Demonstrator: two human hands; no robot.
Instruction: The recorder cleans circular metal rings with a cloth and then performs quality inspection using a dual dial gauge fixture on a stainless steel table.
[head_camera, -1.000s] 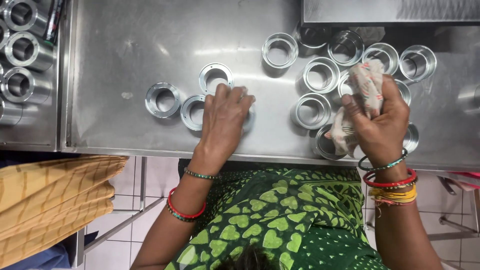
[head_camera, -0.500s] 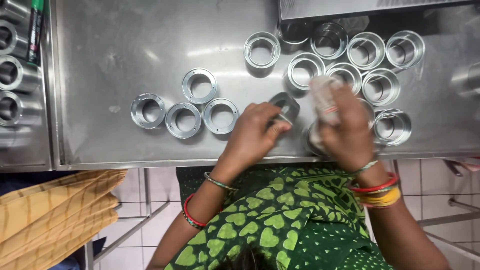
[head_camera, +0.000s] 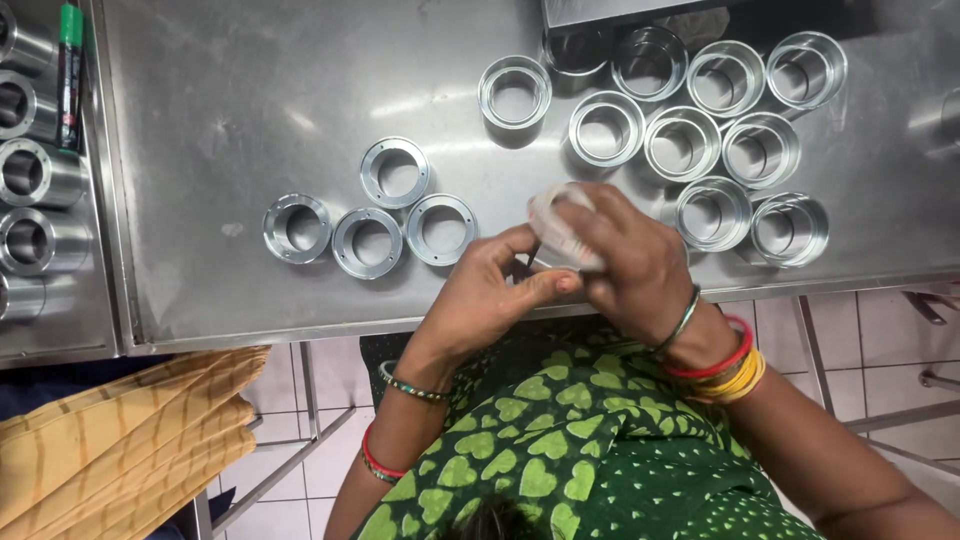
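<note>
A pale cloth (head_camera: 562, 228) is gripped in the right hand (head_camera: 625, 262), its fingers curled tightly around it just above the near edge of the steel table (head_camera: 250, 90). The left hand (head_camera: 487, 295) is closed narrowly, thumb and fingertips pressed against the cloth; whether a ring is held between the hands cannot be told. Four flat flanged rings (head_camera: 371, 241) are laid together left of the hands, three in a row and one behind. Nine taller rings (head_camera: 681, 141) are grouped on the right, one of them set slightly apart toward the middle. On the adjoining surface at far left, five metal cylinders (head_camera: 35, 175) and one green marker (head_camera: 68, 70) are seen
</note>
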